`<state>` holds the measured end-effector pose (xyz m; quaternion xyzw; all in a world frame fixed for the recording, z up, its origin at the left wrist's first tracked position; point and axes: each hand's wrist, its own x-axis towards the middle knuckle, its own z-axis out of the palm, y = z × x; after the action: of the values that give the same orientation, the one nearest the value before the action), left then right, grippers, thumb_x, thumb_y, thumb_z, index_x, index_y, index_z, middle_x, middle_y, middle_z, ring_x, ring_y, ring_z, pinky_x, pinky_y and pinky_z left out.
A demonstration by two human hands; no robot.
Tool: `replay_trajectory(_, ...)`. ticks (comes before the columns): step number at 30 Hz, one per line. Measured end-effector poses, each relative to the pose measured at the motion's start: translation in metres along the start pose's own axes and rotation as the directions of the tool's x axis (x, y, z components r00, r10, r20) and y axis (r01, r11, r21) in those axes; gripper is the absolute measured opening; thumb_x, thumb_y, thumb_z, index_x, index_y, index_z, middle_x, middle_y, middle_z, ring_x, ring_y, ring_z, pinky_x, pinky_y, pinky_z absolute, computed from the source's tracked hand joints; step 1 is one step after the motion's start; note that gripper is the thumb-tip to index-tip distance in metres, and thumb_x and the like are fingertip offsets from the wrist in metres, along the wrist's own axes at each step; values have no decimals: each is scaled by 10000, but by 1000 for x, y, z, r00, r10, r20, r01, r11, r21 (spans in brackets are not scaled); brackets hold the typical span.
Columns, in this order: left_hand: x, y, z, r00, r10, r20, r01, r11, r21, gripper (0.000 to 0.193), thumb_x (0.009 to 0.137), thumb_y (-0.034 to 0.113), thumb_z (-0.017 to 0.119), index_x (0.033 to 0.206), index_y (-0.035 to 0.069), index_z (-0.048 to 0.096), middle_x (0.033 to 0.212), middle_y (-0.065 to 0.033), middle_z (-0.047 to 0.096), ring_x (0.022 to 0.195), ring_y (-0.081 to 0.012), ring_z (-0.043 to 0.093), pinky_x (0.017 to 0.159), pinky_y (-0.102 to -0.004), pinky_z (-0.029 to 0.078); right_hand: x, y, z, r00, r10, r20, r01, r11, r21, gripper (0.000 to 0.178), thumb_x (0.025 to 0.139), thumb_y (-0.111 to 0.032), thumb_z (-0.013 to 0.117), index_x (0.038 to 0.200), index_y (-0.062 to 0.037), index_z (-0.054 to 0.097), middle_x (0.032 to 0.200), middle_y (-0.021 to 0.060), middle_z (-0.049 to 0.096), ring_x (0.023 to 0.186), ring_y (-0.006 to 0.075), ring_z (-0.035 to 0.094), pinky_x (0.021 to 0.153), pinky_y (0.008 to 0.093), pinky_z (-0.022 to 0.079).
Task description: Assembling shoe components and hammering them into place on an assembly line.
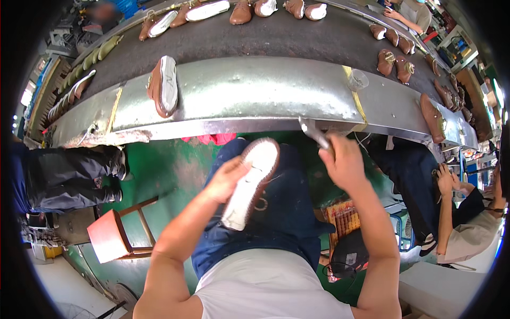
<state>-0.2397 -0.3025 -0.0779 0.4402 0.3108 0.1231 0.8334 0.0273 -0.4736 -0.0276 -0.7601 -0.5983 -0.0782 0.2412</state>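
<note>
Over my lap, my left hand (229, 179) is closed round the side of a brown shoe (249, 186), its white underside turned up and its length slanting. A loop of lace hangs from its right side. To the right, my right hand (342, 159) is raised and closed on a hammer (314, 133) with a shiny metal head, held apart from the shoe near the bench edge. The hammer's handle is mostly hidden in my fist. Another brown shoe (163, 87) lies on its side on the metal bench ledge (239, 90), its pale sole facing right.
A dark conveyor belt (212, 45) behind the ledge carries several brown shoes (241, 11). A clear plastic cup (358, 80) stands on the ledge. Co-workers sit at the right, one hand (445, 179) showing. A wooden stool (109, 236) stands left on the green floor.
</note>
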Motion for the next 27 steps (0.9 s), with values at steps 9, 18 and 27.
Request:
replay_trajectory(9, 144, 260, 49, 738, 494, 460, -198, -493, 847, 478, 931, 396, 577, 1259, 49, 533, 1044, -214, 672, 1023, -370, 622, 912, -468, 442, 96, 77, 42, 986, 0, -169, -11, 998, -64, 403, 858, -323, 685, 1106, -21, 588, 1021, 167, 625, 963, 377, 580, 860, 468, 445)
replay_trajectory(18, 312, 244, -53, 847, 271, 458, -70, -796, 601, 464, 1015, 383, 371, 1252, 45, 582, 1283, -151, 609, 1279, -346, 492, 1074, -487, 351, 105, 76, 40, 984, 0, -176, 5, 1000, 30, 412, 847, -314, 706, 1094, -12, 575, 993, 162, 627, 931, 356, 590, 822, 452, 459)
replay_trajectory(27, 148, 318, -193, 846, 359, -395, 526, -437, 729, 431, 852, 400, 667, 1104, 51, 677, 1050, -195, 689, 1046, -370, 658, 900, -487, 518, 106, 68, 41, 985, -3, -172, 12, 999, 46, 426, 854, -336, 695, 1114, -19, 580, 1008, 160, 624, 943, 361, 591, 835, 448, 463)
